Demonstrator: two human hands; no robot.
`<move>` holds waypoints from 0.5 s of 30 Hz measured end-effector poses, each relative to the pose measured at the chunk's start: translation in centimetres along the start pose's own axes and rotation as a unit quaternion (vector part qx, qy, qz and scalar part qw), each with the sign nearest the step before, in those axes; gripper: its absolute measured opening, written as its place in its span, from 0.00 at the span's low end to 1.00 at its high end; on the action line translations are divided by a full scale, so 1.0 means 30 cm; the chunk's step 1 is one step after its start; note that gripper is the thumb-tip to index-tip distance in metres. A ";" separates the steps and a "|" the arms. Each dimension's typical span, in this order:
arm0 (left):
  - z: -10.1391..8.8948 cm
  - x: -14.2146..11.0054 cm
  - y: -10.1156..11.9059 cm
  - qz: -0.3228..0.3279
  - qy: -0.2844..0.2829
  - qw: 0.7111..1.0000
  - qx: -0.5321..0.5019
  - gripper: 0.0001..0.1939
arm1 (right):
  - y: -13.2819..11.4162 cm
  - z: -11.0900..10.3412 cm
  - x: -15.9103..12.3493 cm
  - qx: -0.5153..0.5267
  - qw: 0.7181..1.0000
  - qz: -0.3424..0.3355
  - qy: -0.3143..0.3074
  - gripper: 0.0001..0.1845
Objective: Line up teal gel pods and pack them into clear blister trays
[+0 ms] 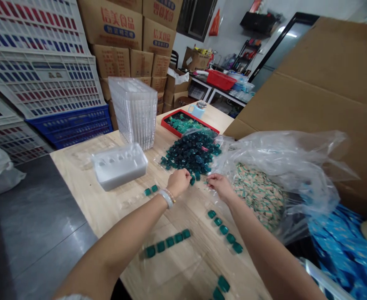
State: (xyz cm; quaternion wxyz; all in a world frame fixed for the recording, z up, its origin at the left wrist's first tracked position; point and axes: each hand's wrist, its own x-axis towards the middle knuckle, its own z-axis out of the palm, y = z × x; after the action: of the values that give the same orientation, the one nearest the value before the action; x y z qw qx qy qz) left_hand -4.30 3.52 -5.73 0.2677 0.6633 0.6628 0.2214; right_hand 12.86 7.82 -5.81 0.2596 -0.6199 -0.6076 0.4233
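My left hand (pixel 179 182) is closed at the near edge of a pile of dark green glossy cubes (pixel 192 152), with a green cube (pixel 192 180) at its fingertips. Opposite it, my right hand (pixel 220 185) pinches its fingers together by the pile's right side; what lies between them is too small to make out. Clear trays lie flat on the table, holding rows of green cubes: one row (pixel 170 241) in front, another row (pixel 223 230) below my right hand. Two cubes (pixel 151 190) sit in a tray left of my left hand.
Stacked clear trays (pixel 133 112) and a white plastic stack (pixel 120 166) stand at the left. Behind the pile are a red tray (pixel 183 123) and a blue mug (pixel 197 109). At right, a plastic bag (pixel 258 191) holds small packets beside a cardboard sheet (pixel 320 79).
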 end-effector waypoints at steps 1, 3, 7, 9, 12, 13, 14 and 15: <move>-0.004 -0.006 0.002 0.018 -0.002 1.000 0.005 0.13 | -0.015 -0.014 0.000 0.040 0.999 0.002 -0.001 0.04; -0.002 -0.018 0.019 0.067 -0.015 0.997 0.019 0.12 | -0.050 -0.038 -0.004 0.111 0.994 -0.001 -0.002 0.06; 0.019 -0.022 0.078 0.173 -0.058 0.982 0.049 0.08 | -0.158 -0.090 0.015 0.229 0.973 -0.025 -0.002 0.09; 0.018 -0.012 0.102 0.213 -0.057 0.973 0.064 0.08 | -0.245 -0.126 0.071 0.298 0.953 -0.057 0.009 0.09; -0.014 0.005 0.115 0.240 -0.038 0.967 0.077 0.09 | -0.409 -0.180 0.238 0.313 0.935 -0.141 0.093 0.07; -0.031 0.006 0.114 0.239 -0.035 0.967 0.075 0.09 | -0.465 -0.192 0.311 0.266 0.939 -0.166 0.141 0.07; -0.050 0.005 0.110 0.235 -0.033 0.969 0.069 0.09 | -0.515 -0.200 0.387 0.194 0.946 -0.179 0.189 0.07; -0.071 0.000 0.103 0.233 -0.032 0.970 0.062 0.09 | -0.559 -0.203 0.461 0.100 0.951 -0.188 0.223 0.08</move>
State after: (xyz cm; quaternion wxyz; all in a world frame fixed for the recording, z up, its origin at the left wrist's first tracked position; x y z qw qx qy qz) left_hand -3.33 3.72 -2.12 0.1887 0.8213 0.4937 0.2149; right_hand 7.70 24.57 8.40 0.5237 -0.5439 -0.5944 0.2767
